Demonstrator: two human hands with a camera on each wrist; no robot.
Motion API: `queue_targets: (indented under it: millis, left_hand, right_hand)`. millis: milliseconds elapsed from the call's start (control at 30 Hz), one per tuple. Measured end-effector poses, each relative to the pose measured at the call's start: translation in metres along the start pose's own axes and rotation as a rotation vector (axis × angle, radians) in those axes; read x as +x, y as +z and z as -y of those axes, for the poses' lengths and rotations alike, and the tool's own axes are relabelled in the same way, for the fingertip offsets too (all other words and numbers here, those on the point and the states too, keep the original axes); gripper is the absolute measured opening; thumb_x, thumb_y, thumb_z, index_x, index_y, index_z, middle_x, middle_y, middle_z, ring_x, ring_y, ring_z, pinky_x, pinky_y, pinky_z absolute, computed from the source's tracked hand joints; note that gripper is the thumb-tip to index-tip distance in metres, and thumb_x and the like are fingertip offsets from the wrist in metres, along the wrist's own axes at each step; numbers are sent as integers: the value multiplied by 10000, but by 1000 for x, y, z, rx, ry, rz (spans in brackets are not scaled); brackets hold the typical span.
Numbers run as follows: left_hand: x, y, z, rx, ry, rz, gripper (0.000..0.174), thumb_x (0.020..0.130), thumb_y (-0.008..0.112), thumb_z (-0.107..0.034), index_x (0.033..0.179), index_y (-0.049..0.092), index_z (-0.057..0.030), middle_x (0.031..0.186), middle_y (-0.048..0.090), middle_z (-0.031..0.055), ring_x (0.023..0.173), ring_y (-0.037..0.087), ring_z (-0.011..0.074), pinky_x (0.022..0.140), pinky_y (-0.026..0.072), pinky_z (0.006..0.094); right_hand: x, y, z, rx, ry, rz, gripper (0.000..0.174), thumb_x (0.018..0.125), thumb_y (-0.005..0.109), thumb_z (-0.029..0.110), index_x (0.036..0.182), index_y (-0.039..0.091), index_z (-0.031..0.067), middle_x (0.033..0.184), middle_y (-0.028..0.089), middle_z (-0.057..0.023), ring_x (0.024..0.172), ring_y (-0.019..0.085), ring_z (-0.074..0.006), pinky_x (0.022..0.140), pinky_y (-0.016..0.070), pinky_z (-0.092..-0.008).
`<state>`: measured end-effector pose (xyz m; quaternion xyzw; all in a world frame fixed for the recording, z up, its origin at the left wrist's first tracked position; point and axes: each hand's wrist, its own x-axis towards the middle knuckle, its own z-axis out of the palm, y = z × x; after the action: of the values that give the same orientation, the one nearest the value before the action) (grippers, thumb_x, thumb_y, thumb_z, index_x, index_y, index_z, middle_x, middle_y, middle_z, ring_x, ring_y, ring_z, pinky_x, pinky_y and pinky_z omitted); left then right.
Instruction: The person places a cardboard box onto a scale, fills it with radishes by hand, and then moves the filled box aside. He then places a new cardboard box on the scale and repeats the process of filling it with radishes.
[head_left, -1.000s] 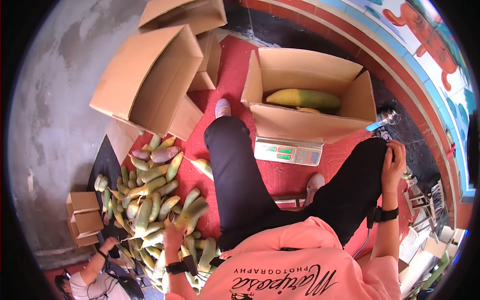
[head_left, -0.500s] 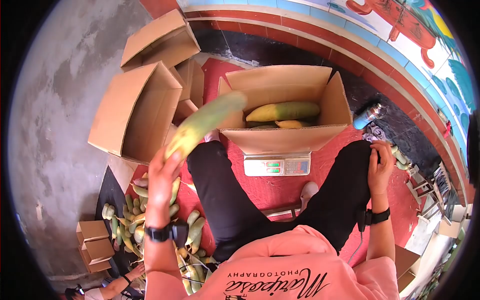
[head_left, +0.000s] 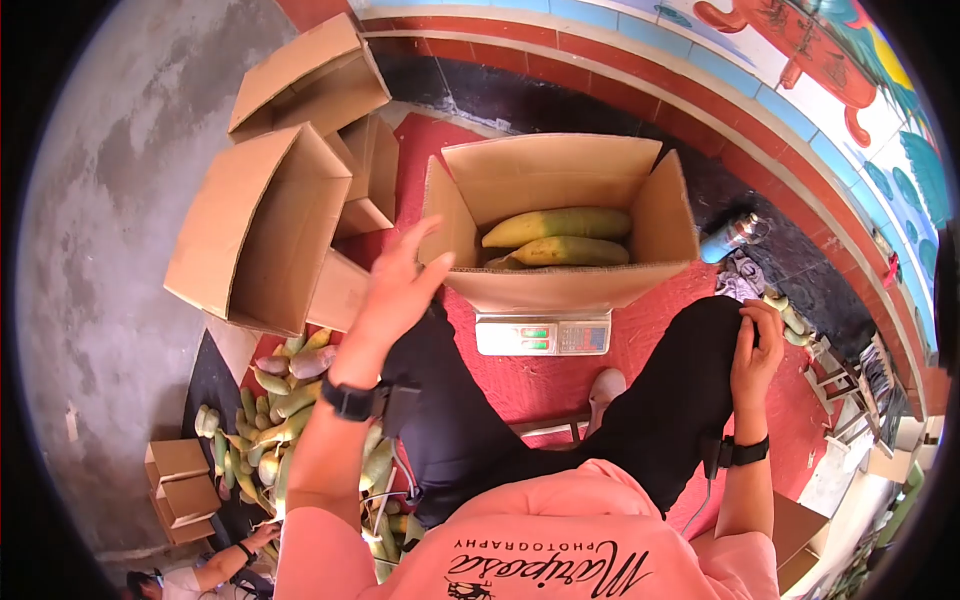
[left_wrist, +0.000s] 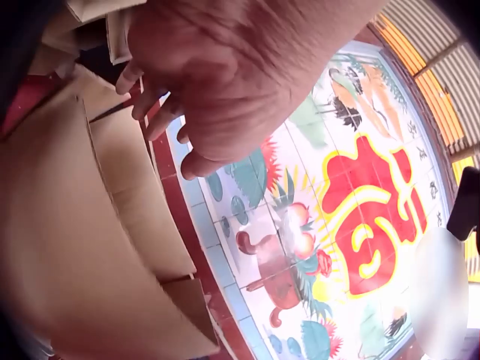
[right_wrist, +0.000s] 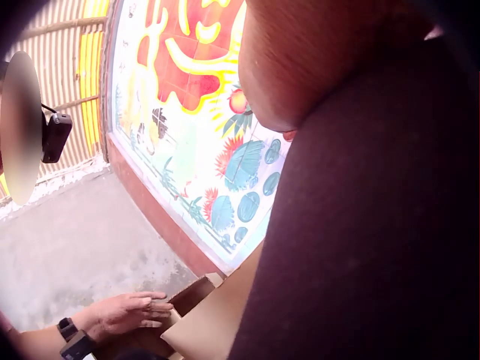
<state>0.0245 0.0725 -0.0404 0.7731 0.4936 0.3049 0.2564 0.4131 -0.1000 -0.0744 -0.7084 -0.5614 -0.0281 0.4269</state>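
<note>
My left hand [head_left: 402,288], empty with fingers extended, is beside the left corner of an open cardboard box [head_left: 570,284]. Two large green-and-yellow radishes [head_left: 560,224] lie side by side in that box, with part of another low at their left end. In the left wrist view my left hand [left_wrist: 225,82] reaches past the box wall [left_wrist: 135,195]. Under the box's front stands a white digital scale [head_left: 515,338] with green-lit displays. My right hand [head_left: 757,350] rests on my right knee, its fingers loosely bent and holding nothing.
A heap of green radishes [head_left: 285,425] lies on the red floor at my left. Tipped cardboard boxes [head_left: 235,225] stand at the front left. Another person's arm [head_left: 225,565] reaches toward the heap. A blue flask [head_left: 728,238] stands right of the box.
My left hand lifted a radish from the heap, carried it up to the box and let it go. A second radish now shows fully in the box. My right hand stayed on the knee.
</note>
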Motion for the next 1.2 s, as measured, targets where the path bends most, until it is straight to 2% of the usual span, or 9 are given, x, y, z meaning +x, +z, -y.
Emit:
queue_targets:
  millis: [267,333,533,667,700,800,933,1000,1200]
  left_hand:
    - [-171,-74,133,29,-430,-131,246,883,564,-147,1058,595,24,956,647,122,856,609,160,787,474,291]
    - [-237,-79,158,133,-792,-68,264,857,592,-177,1052,609,0,896,665,119,851,639,190,757,489,318]
    - [-398,-56,203,397,-1194,203,300,805,562,-334,974,660,-107,919,665,162,902,633,310,777,488,419]
    - [-538,-16,292,486,-932,404,285,798,590,-277,960,670,-56,927,661,190,904,627,339,785,494,407]
    - [-553,-5,302,504,-1049,501,301,802,589,-279,975,666,-45,949,660,189,915,626,336,784,493,396]
    - [-546,-1,253,352,-1386,214,301,756,573,-286,987,678,-122,1025,652,164,923,618,344,834,479,428]
    - [-527,-17,188,540,-1633,278,348,725,613,-276,1039,662,-135,1055,642,145,1017,589,324,866,466,423]
    - [-547,-17,172,569,-1722,319,510,710,647,-265,1191,537,-141,1245,509,142,1203,445,312,975,371,444]
    - [-622,-14,169,829,-1555,117,625,717,705,-219,1277,451,-107,1331,405,167,1231,379,379,993,348,496]
  right_hand:
    - [0,5,-14,-25,-50,45,102,841,497,-7,899,581,-11,961,603,-150,927,570,-273,846,429,-337]
    - [1,5,-12,-48,-45,49,107,849,485,-7,900,579,-18,979,598,-152,930,566,-275,845,430,-338]
    - [2,7,-20,-111,-92,95,129,882,463,13,925,580,-21,1018,597,-147,955,574,-278,861,432,-343]
    - [3,8,-17,-195,-134,104,136,894,468,34,942,586,-14,1025,602,-140,960,579,-282,860,438,-349]
    - [3,8,-18,-193,-147,108,147,899,461,41,948,588,-14,1025,603,-140,962,579,-283,858,440,-350]
    - [4,9,-15,-228,-149,125,152,902,459,47,948,590,-13,1028,604,-142,967,578,-283,861,439,-350]
    - [4,11,-15,-277,-176,126,154,913,470,68,971,589,-9,1021,606,-131,967,578,-270,871,429,-339]
    - [6,14,-10,-284,-188,131,154,906,455,51,946,588,-18,1016,606,-145,953,582,-291,864,437,-359]
    - [10,19,-7,-270,-232,161,154,908,464,56,957,589,-18,1013,608,-146,952,584,-297,856,440,-360]
